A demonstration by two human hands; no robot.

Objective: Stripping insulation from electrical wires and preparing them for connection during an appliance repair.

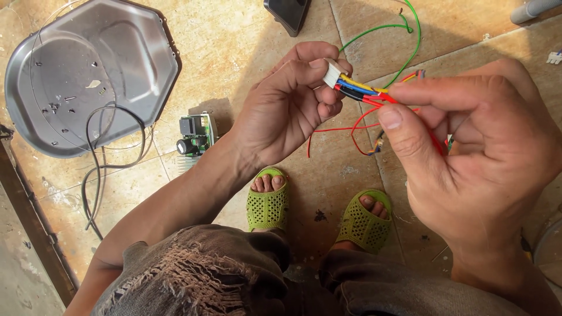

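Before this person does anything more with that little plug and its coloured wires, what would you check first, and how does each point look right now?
1. Small white plastic connector pinched firmly in left hand: ok.
2. Right hand fingertips gripping the bundle of yellow, blue, black and red wires: ok.
3. Wires seated fully in the connector: cannot tell.
4. Loose green wire clear of the grip: ok.
5. Green circuit board on the tiled floor, away from the green sandals: ok.

- One screen is seen: a dark phone point(287, 13), lying flat on the tan floor tiles at the top edge of the view, cut off by the frame. Its rounded corner and black, unlit glass are shown.
- No packages, labels or signs are seen.
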